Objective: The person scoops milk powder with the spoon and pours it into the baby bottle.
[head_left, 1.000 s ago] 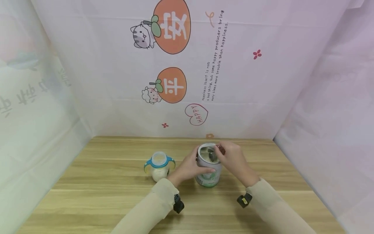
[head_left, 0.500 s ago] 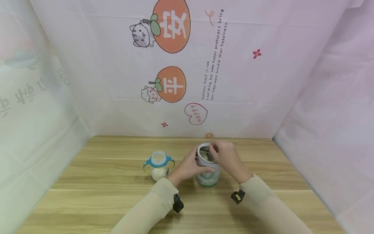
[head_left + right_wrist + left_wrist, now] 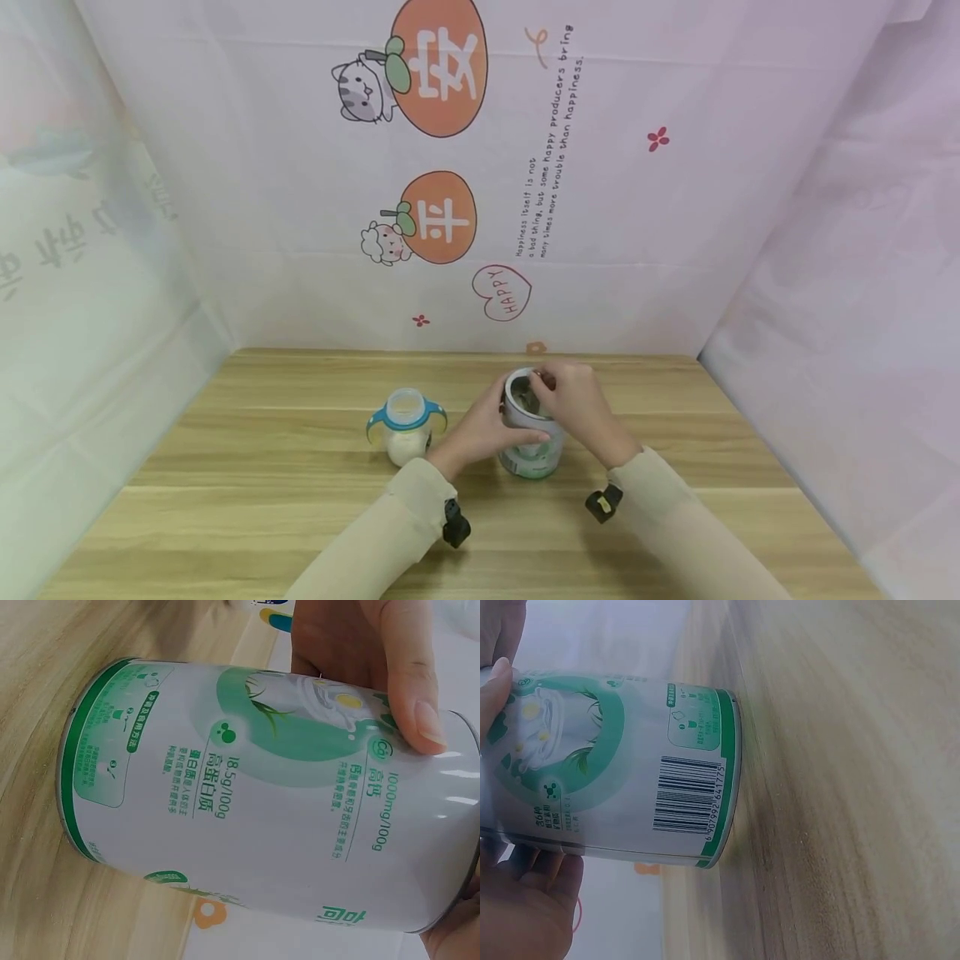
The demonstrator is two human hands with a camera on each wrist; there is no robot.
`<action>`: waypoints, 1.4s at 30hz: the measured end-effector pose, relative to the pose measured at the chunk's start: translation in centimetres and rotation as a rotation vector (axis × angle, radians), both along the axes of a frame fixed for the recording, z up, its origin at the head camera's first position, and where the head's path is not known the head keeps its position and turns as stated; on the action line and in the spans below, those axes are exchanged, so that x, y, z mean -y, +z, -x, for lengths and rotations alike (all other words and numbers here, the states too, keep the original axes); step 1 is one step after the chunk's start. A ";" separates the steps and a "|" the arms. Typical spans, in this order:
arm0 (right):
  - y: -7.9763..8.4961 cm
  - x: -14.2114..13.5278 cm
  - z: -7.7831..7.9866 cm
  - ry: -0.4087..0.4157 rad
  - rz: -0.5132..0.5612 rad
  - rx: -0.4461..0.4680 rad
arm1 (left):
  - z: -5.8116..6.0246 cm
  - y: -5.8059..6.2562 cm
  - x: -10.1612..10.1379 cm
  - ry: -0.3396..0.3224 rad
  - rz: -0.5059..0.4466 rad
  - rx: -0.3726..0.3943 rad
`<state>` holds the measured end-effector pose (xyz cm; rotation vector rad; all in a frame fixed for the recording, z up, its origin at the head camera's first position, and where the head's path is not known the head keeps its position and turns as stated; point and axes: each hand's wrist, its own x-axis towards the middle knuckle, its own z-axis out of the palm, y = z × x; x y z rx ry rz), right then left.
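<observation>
We grip open milk-powder tin (image 3: 534, 457) with left hand (image 3: 480, 429), thumb across front; tin upright on wood-grain table (image 3: 285, 492). Right hand (image 3: 577, 406) bent over tin's mouth; cannot tell whether fingers pinch anything. Blue-handled baby bottle (image 3: 407, 437) upright near left wrist.

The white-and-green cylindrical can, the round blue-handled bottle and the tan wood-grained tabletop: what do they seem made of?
White-and-green cylindrical can: probably metal, glossy; bright highlights, grey rim.
Round blue-handled bottle: likely smooth plastic, with a translucent neck.
Tan wood-grained tabletop: smooth wood or laminate; the grain leaves that open.
</observation>
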<state>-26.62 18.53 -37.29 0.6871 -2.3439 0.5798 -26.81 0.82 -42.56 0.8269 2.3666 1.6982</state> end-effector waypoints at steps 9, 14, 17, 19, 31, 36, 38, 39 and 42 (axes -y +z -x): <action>0.0 0.1 0.0 0.030 0.000 0.021 | 0.0 0.0 0.0 0.010 0.007 -0.002; 0.0 0.1 0.0 0.042 -0.007 0.036 | 0.0 -0.1 0.0 0.004 0.000 -0.007; 0.0 0.1 0.1 0.054 -0.010 0.060 | 0.0 -0.1 0.0 -0.006 -0.010 -0.005; 0.0 0.1 0.2 0.066 -0.012 0.080 | 0.0 -0.1 0.0 -0.010 -0.018 -0.002; 0.2 0.0 0.3 0.142 0.021 0.149 | -0.1 -0.1 0.1 -0.005 -0.024 0.009; 0.3 -0.1 0.3 0.155 0.048 0.205 | -0.1 0.0 0.2 -0.005 -0.028 0.008; 0.3 -0.1 0.2 0.149 0.064 0.243 | -0.1 -0.1 0.2 -0.006 -0.029 0.006; 0.4 -0.2 0.2 0.148 0.078 0.267 | -0.1 -0.1 0.2 -0.005 -0.028 0.007; 0.7 -0.3 0.1 0.144 0.143 0.353 | -0.1 -0.1 0.2 -0.003 -0.026 0.009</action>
